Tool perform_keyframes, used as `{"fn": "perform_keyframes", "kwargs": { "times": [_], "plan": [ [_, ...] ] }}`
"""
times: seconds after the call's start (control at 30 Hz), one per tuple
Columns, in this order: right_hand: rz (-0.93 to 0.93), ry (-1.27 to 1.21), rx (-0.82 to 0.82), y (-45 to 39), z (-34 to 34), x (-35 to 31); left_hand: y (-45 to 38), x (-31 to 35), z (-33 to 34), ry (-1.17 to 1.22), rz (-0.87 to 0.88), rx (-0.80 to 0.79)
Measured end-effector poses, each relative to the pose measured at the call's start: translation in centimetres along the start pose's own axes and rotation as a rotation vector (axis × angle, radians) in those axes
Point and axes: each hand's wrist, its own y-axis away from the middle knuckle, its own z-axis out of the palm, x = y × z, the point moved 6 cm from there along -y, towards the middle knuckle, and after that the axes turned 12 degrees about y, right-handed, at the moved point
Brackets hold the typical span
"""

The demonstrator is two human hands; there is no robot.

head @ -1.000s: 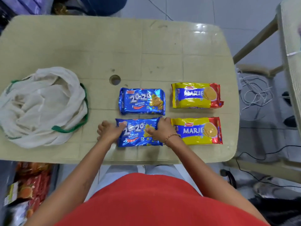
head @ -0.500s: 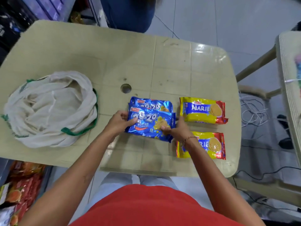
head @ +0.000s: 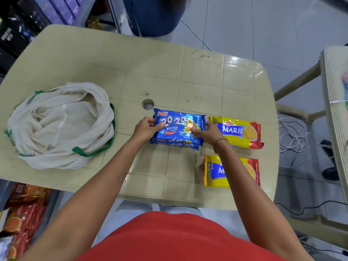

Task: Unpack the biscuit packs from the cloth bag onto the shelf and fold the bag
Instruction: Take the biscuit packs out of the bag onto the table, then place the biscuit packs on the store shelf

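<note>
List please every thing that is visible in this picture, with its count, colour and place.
plastic table: 1, beige, centre
crumpled cloth bag: 1, cream with green trim, table left
20-20 butter cookie packs: 2, blue, stacked at table centre, both hands on the top one
Marie biscuit packs: 2, yellow and red, table right, one nearer the person
snack packets: several, orange and red, lower left, below the table
cables: several, white, floor right
left hand
right hand
</note>
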Motion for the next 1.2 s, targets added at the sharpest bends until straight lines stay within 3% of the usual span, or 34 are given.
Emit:
{"fn": "perform_keyframes", "kwargs": {
  "times": [0.33,0.47,0.57,0.8,1.03,1.2],
  "plan": [
    [-0.035,-0.088,0.009,-0.1,0.3,0.6,-0.1,-0.4,-0.4,0.003,0.056,0.122],
    [0.083,-0.068,-0.154,-0.6,1.1,1.5,-0.3,-1.7,0.2,-0.028,-0.127,-0.014],
    [0.163,-0.222,-0.317,0.2,1.7,1.5,0.0,-2.5,0.6,0.143,-0.221,-0.193],
    [0.099,-0.248,-0.276,1.1,1.9,0.2,2.7,-2.8,-1.4,0.375,-0.2,-0.172],
    [-0.149,-0.187,-0.402,5.3,9.5,-12.2,7.9,-1.7,-14.5,0.642,-0.036,0.019],
    [-0.31,-0.118,-0.516,11.6,21.1,-22.4,13.4,-4.6,-29.5,0.743,0.042,0.28]
  ]
}}
